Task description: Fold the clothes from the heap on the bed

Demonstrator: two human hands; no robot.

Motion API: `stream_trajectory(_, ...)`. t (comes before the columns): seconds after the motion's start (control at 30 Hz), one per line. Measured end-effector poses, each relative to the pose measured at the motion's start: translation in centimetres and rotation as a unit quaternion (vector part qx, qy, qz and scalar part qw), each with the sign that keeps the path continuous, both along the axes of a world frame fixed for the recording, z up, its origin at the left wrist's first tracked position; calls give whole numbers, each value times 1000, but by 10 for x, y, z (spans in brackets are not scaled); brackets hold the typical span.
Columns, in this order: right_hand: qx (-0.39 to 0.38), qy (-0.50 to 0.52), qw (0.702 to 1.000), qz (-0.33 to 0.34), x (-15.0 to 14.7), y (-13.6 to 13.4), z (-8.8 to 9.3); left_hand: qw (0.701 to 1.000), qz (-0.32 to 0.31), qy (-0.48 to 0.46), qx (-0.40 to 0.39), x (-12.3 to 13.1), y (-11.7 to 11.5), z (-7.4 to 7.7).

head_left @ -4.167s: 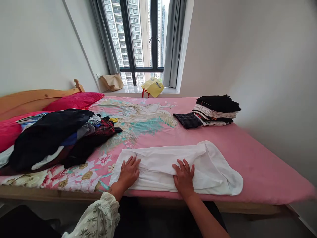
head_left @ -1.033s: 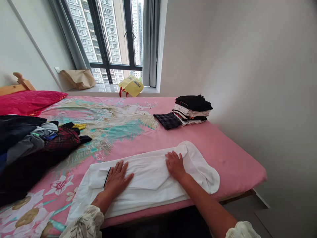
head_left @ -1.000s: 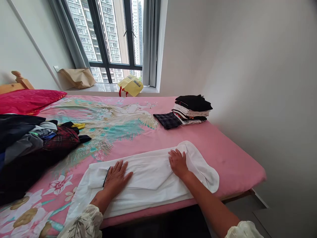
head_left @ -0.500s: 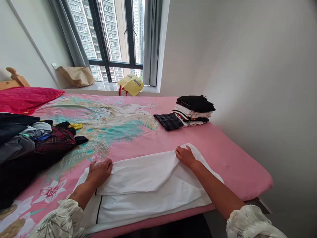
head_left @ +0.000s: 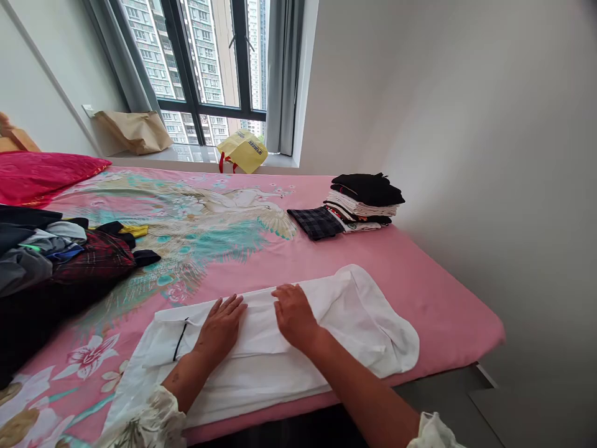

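Observation:
A white garment (head_left: 373, 323) with thin black trim lies partly folded along the near edge of the bed. My left hand (head_left: 221, 323) rests flat on its folded upper layer, fingers stretched out, close to the black line. To the right of it, my right hand (head_left: 293, 314) lies on the same cloth near the far fold, its fingers loosely bent and apart. Neither hand grips the fabric. The garment's right end is rounded and slightly rumpled.
On the pink patterned bedsheet (head_left: 448, 298), a folded dark plaid garment (head_left: 317, 224) sits beside a stack of folded clothes (head_left: 366, 190). A heap of loose clothes (head_left: 93, 255) lies at left, near a red pillow (head_left: 51, 174). Paper bag (head_left: 137, 132) and yellow bag (head_left: 245, 151) stand by the window.
Both hands have let go of the garment's far edge and moved closer together onto its middle. The folded layer now lies flatter, and the view has shifted slightly.

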State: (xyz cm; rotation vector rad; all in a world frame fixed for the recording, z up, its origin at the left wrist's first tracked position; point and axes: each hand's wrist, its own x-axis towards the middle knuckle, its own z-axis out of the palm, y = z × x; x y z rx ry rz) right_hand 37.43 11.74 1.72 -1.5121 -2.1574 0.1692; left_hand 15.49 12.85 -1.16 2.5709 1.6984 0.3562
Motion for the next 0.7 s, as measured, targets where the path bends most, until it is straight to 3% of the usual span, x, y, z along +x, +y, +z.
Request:
stream_trajectory(0.1, -114, -57, 992, -17, -11, -6, -26, 996, 74, 28, -37, 7, -10, -14)
stream_trajectory(0.27, -196, -115, 950, -215, 68, -3, -57, 990, 117, 54, -51, -1, -18, -23)
stream_trajectory(0.33, -220, -126, 932, -260, 97, -2, -56, 990, 117, 53, -55, -2, -18, -22)
stream_trajectory(0.43, -222, -132, 927, -274, 110, -3, -45, 989, 119, 55, -67, -2, -17, -22)
stream_trajectory(0.57, -104, -110, 948, -280, 121, -9, -22, 988, 123, 60, -73, -1, -16, -22)
stream_trajectory(0.63, -50, -89, 939, -329, 149, -19, -13, 988, 123, 60, -73, -1, -16, -21)
stream_trajectory(0.7, -33, -47, 912, -407, 191, -35, -10, 988, 122, 60, -73, -1, -17, -21)
